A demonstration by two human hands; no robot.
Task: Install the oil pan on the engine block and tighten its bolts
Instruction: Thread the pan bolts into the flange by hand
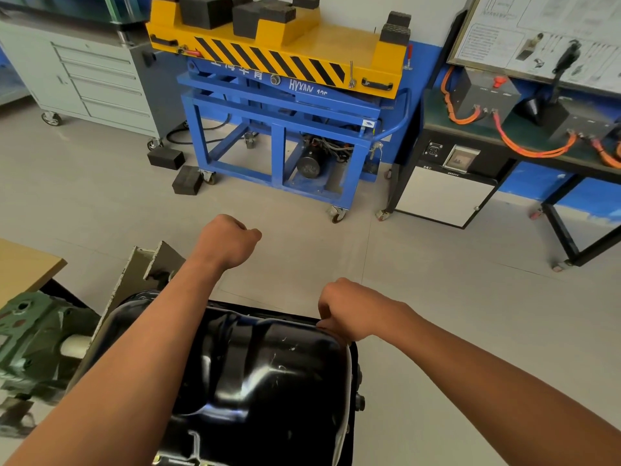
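The black oil pan point(268, 371) lies bottom-up on the engine block at the lower centre, its flange running round the edge. My right hand point(349, 312) is at the pan's far right corner, with curled fingers and thumb pinching down at the rim; anything small under the fingertips is hidden. My left hand point(226, 242) is raised over the floor beyond the pan's far edge. It is closed into a fist with nothing visible in it. My left forearm crosses above the pan's left side.
A pale engine stand plate point(134, 280) and a green casting point(37, 338) sit left of the pan. A blue and yellow lift cart point(279, 105) stands ahead, with black rubber blocks point(186, 183) on the floor. A workbench point(510, 153) is to the right, a tool cabinet point(90, 79) at far left.
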